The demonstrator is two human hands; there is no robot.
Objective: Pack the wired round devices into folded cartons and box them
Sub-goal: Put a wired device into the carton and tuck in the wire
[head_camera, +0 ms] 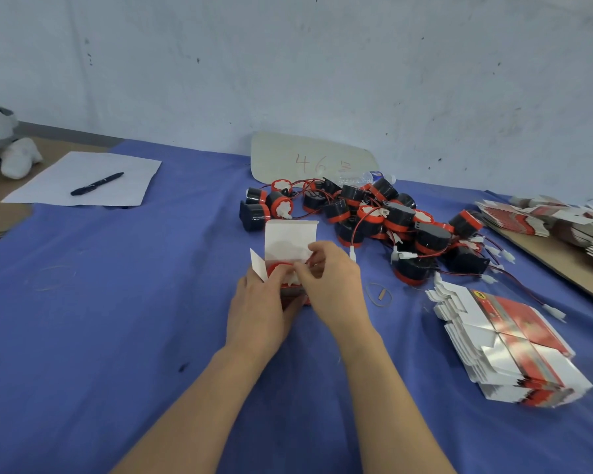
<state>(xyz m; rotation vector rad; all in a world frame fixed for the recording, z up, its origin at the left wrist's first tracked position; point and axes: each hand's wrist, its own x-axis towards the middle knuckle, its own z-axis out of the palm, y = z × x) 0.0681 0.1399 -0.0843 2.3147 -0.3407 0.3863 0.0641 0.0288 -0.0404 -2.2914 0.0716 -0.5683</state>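
Left hand [261, 302] holds the carton [290, 239] steady; right hand [336, 285] pinches the device [277, 268] at its fingertips (push down gently).

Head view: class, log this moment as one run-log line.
left hand: holds carton | right hand: pinches device in carton | carton: top open

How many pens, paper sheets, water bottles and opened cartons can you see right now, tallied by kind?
pen: 1
paper sheet: 1
water bottle: 1
opened carton: 1
Total: 4
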